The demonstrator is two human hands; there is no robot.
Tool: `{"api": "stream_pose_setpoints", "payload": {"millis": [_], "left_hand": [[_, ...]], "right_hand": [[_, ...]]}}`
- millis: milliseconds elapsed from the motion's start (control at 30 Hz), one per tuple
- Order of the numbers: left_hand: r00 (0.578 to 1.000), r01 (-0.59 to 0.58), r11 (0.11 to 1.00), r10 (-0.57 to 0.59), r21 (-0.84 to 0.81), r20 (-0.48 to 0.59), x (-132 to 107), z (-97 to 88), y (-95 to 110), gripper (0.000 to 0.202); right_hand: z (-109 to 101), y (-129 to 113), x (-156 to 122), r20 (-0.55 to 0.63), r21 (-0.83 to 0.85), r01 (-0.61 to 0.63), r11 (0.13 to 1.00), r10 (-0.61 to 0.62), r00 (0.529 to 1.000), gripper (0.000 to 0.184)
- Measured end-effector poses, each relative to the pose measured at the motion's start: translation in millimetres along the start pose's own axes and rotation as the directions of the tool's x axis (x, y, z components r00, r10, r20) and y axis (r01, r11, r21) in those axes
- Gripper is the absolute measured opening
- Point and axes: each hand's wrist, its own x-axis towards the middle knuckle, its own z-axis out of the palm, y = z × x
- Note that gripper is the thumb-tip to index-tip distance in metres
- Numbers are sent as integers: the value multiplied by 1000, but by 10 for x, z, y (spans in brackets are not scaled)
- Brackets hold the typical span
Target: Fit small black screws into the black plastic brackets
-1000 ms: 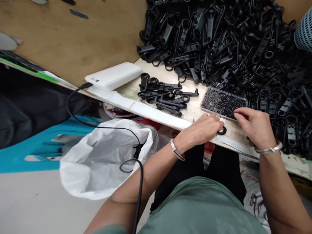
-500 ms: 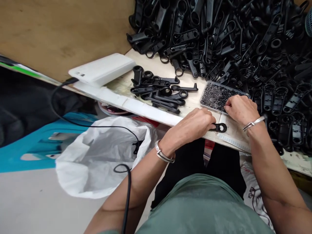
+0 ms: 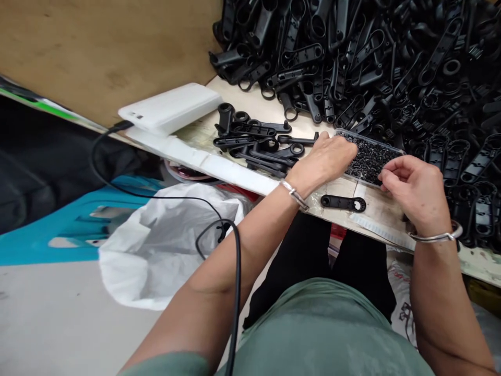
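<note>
At the far left we see a white plastic bag [image 3: 164, 245] hanging open below the bench edge, with a black cable [image 3: 156, 197] looping across it up to a white power bank [image 3: 172, 107] on the board. Next comes a small cluster of black plastic handles [image 3: 254, 141] laid out flat, apart from the big heap of the same parts [image 3: 391, 57] that fills the top right.

Our left hand [image 3: 324, 159] reaches over the near left corner of the clear tray of small black screws [image 3: 371, 156]; its fingers curl down at the tray's rim, and we cannot tell whether they pinch anything. Just below it, a single black handle [image 3: 343, 202] lies flat on the bench [image 3: 376, 209], untouched by either hand. Our right hand [image 3: 418, 193] sits at the tray's near right edge, thumb and forefinger drawn together as if on a screw, though any screw is too small to see.

In our judgement the risks are these: both hands crowd one shallow tray near the bench edge, so a nudge could tip it and scatter screws; a tiny screw could slip from the pinch; and the loose handle, held by nothing, could slide when pressed
</note>
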Motion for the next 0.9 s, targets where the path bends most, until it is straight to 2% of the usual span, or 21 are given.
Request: {"api": "stream_pose_setpoints", "payload": {"millis": [167, 333, 400, 500, 633, 733, 900], "left_hand": [[999, -9, 1000, 8, 19, 34, 1, 32, 5, 29], [995, 4, 1000, -5, -16, -99, -106, 29, -27, 25], [988, 17, 996, -31, -93, -152, -141, 19, -47, 24], [970, -1, 962, -66, -274, -233, -204, -4, -44, 19], [933, -68, 825, -147, -561, -328, -322, -8, 58, 12], [921, -117, 735, -171, -668, -349, -397, 26, 151, 10], [897, -138, 714, -204, -687, -392, -433, 105, 194, 6]], "right_hand": [[2, -36, -114, -65, 299, -21, 954, 42, 997, 5], [35, -36, -167, -98, 561, 3, 828, 63, 993, 8], [61, -18, -188, -71, 640, -17, 768, 82, 994, 11], [124, -19, -208, 36, 756, -109, 646, 125, 991, 13], [242, -90, -180, 146, 833, -201, 515, 146, 979, 18], [320, -149, -129, 143, 849, -193, 492, 138, 980, 19], [347, -188, -68, 113, 832, -155, 532, 110, 987, 13]]}}
